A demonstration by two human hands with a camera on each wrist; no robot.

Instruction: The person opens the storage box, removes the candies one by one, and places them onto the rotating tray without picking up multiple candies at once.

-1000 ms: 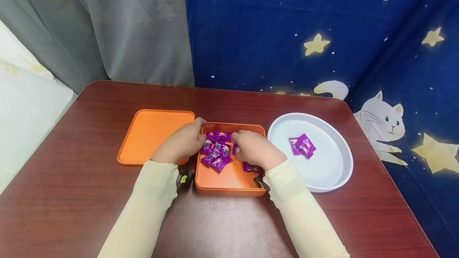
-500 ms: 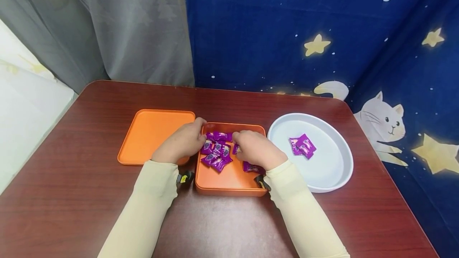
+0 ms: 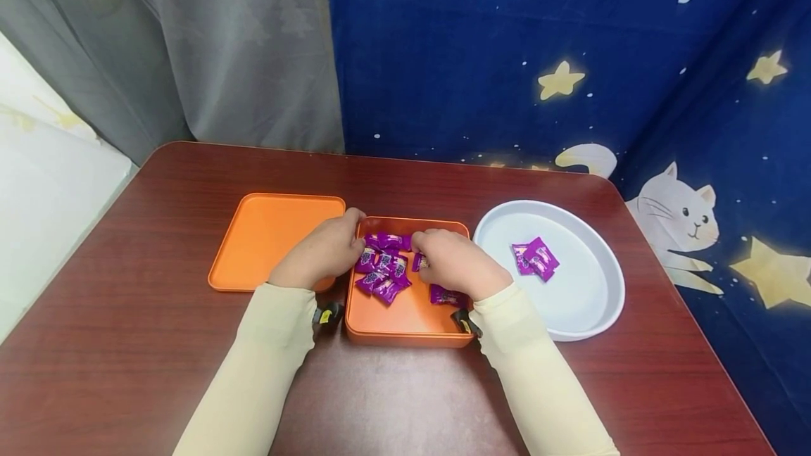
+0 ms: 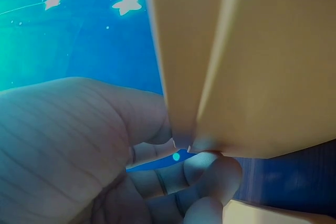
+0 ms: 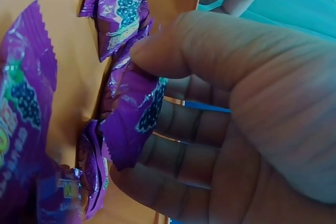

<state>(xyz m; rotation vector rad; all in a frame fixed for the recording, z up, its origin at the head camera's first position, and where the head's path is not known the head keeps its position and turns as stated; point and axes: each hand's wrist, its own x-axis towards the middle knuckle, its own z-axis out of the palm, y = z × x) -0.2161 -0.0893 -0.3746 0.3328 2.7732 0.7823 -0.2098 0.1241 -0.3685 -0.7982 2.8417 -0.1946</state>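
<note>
An orange box (image 3: 395, 319) stands on the table, several purple wrapped candies (image 3: 383, 269) heaped in its left half. My left hand (image 3: 319, 252) grips the box's left rim; in the left wrist view thumb and fingers meet at its edge. Inside the box's right side, my right hand (image 3: 459, 262) reaches down. The right wrist view shows its thumb and fingers pinching one candy (image 5: 131, 121) with a grape picture. Another candy (image 3: 448, 295) lies under the right wrist. In the head view, the right fingertips are mostly hidden.
A flat orange lid (image 3: 272, 238) lies left of the box, partly under my left hand. On the right a round white tray (image 3: 576, 294) holds a few purple candies (image 3: 536, 257). Curtains (image 3: 456, 55) hang behind the table (image 3: 158, 343).
Almost nothing moves. My right hand shifts very slightly to the right within the box; the left hand keeps its hold on the rim.
</note>
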